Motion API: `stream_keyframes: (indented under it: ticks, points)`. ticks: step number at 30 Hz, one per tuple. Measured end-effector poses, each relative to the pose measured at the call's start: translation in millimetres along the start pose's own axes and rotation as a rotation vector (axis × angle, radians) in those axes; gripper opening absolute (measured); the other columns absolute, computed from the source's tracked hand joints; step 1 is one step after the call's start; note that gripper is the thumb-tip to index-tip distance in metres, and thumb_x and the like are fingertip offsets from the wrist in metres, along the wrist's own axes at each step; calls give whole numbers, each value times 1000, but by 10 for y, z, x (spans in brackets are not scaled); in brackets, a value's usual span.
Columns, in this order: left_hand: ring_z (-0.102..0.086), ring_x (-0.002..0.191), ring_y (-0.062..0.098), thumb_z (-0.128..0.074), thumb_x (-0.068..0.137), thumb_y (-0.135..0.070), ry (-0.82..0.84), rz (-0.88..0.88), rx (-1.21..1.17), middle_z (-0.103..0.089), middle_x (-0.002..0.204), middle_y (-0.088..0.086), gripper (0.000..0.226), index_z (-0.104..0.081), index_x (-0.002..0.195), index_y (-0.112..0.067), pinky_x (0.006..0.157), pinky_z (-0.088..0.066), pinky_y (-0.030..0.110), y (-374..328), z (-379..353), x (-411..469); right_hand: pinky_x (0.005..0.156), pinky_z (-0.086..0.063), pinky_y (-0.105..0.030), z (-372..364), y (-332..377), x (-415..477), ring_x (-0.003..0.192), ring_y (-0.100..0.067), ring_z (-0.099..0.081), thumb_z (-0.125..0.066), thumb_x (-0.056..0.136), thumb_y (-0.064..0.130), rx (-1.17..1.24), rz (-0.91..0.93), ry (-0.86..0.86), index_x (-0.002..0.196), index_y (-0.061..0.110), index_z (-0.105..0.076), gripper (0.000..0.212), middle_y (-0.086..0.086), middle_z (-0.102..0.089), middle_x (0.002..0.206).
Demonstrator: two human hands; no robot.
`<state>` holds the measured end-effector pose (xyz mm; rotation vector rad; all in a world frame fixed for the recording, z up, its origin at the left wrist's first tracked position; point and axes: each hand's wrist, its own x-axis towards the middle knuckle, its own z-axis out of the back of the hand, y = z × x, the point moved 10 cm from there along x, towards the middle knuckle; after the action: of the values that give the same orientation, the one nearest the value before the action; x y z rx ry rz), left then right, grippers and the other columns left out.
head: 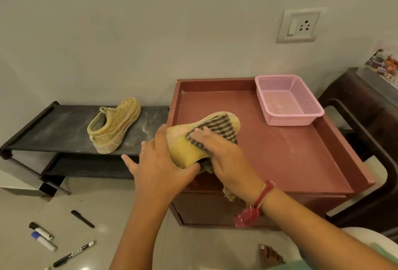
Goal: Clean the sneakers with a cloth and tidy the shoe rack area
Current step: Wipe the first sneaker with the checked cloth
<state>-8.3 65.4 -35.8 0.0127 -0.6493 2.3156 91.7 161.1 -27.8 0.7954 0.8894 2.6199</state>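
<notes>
A yellow-tan sneaker (183, 140) is held on its side, sole outward, over the front left of the red-brown cabinet top (280, 144). My left hand (159, 162) grips its heel end. My right hand (221, 153) presses a dark checked cloth (217, 129) flat against the sole, with the cloth's tail hanging below the wrist. The second yellow-tan sneaker (114, 125) stands upright on the dusty top shelf of the low black shoe rack (53, 127) to the left.
An empty pink plastic basket (288, 99) sits at the cabinet's back right. Several markers (43, 236) lie scattered on the tiled floor at lower left. A dark chair (370, 131) stands right of the cabinet. A wall socket (299, 25) is above.
</notes>
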Motion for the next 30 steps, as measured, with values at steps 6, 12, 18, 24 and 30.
stream_keyframes:
  ticks: [6,12,18,24,30]
  points:
    - [-33,138,27,-62,49,-66,28,18,-15,-48,135,-2,98,-28,131,-25,110,3,65,47,-67,4,111,-31,-38,184,-499,132,132,-20,-39,-40,83,-7,-134,-203,-57,131,13,-51,53,-7,-46,140]
    - [-24,143,26,-65,50,-67,61,38,-42,-46,137,-1,95,-32,128,-24,110,4,64,142,-49,64,114,-25,-29,-5,-279,-66,135,-10,-32,-33,77,-12,-81,-7,39,135,14,-46,64,0,-43,142]
    - [-24,143,25,-65,53,-73,30,22,-65,-49,137,-1,95,-35,129,-25,110,7,64,150,-1,101,113,-25,-23,-43,-217,-81,134,-12,-36,-38,79,-13,6,33,83,132,11,-49,59,0,-47,138]
    - [-37,136,26,-51,49,-91,41,19,-50,-51,133,-2,103,-39,127,-27,110,4,67,130,38,107,112,-28,-32,177,-566,74,133,-8,-35,-39,80,-15,21,-118,-37,131,13,-50,59,1,-47,137]
    - [-25,143,24,-35,42,-100,36,-11,2,-48,139,-2,114,-37,129,-27,109,5,68,117,19,98,110,-31,-31,124,-502,-6,127,-4,-42,-39,78,-12,153,-72,-35,127,12,-54,57,2,-53,131]
